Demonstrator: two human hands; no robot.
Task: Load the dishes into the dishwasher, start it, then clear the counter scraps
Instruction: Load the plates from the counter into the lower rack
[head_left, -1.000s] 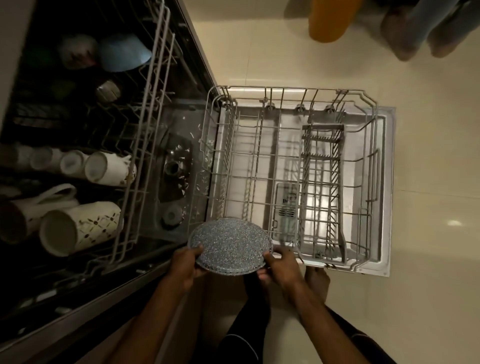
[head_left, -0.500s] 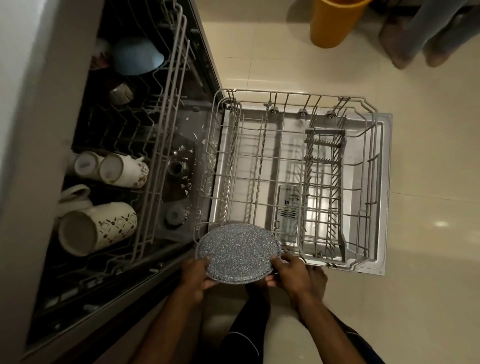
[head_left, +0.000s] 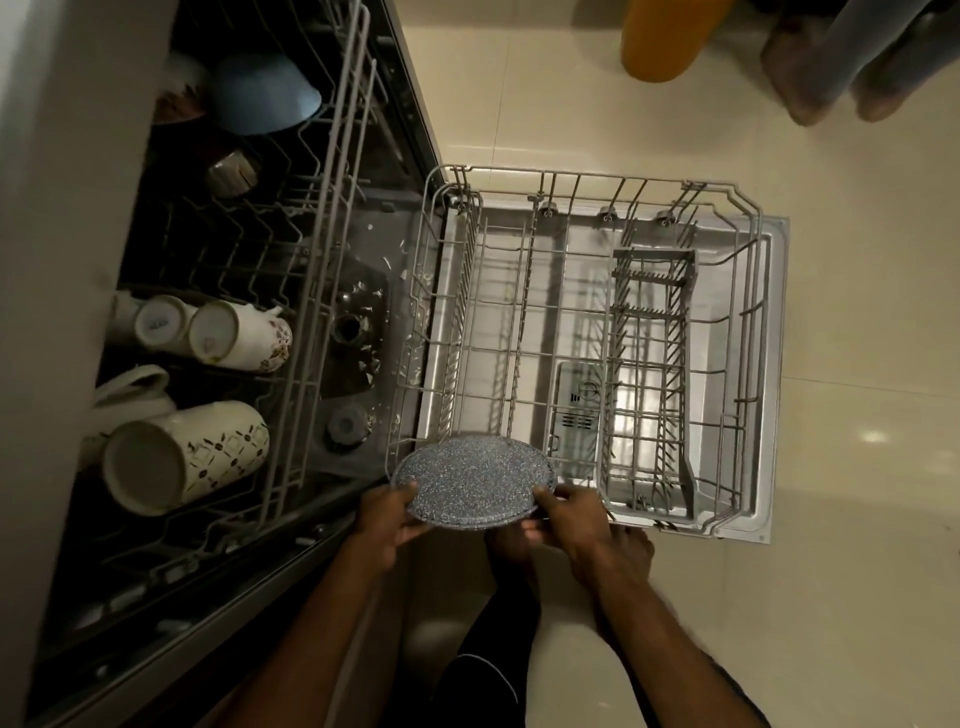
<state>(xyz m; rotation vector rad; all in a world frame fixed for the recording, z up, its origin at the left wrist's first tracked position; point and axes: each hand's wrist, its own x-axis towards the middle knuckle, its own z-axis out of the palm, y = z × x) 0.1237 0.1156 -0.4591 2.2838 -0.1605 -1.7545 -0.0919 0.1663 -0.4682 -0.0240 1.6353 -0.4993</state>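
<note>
A: Where's the plate (head_left: 472, 480)?

B: At the rack's (head_left: 587, 175) near left corner, held almost flat, speckled face up. It covers the rack's near rim there, and I can't tell whether it touches the wire or hangs just above it.

A: And the hands?

B: Both are clamped on it. The left hand (head_left: 387, 519) pinches the left edge and the right hand (head_left: 576, 519) the right edge, each with the thumb on top. The fingers go under the plate and are out of sight.

A: Which hand is closer to the rack?

B: Neither, really. They sit level along its near side, with the plate between them. The rack lies straight ahead of both and looks bare apart from the basket (head_left: 654, 374) on its right half.

A: So what does the next move turn on?

B: As I judge it, the tilt. The plate lies flat while the rack's tines stand up, so it would have to be tipped on edge and lowered into the left half, clear of the basket.

A: Anything hard to read?

B: To the rack's left the top rack (head_left: 332, 208) is dim. I can make out mugs (head_left: 182, 457) on their sides and a bowl (head_left: 265, 93), little more. Beyond the rack's far side an orange bin (head_left: 660, 36) is cut off, and blurred shapes beside it may be someone's feet.
</note>
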